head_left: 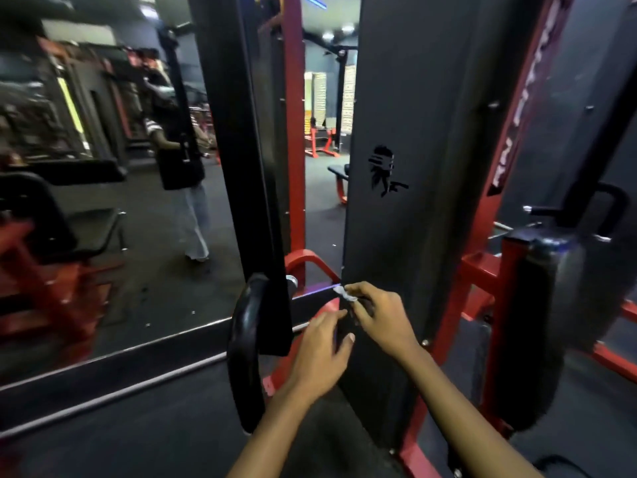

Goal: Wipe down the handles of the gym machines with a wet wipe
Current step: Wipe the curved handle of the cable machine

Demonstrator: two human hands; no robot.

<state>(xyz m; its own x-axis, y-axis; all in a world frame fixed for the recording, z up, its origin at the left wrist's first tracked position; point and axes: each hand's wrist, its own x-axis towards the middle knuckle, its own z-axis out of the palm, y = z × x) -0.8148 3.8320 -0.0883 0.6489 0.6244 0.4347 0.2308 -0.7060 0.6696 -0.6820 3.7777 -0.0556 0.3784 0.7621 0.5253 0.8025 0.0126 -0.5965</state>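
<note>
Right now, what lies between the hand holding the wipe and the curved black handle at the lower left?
In the head view, the open left hand sits between the right hand pinching the wipe and the handle.

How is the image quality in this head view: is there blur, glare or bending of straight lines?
Head view: dim gym light; left side and the mirror reflection are blurred; straight red-and-black machine frame bows from the wide lens; ceiling lamps glare. The right hand pinching the small white wet wipe is fairly sharp; the left hand is slightly smeared.
</note>
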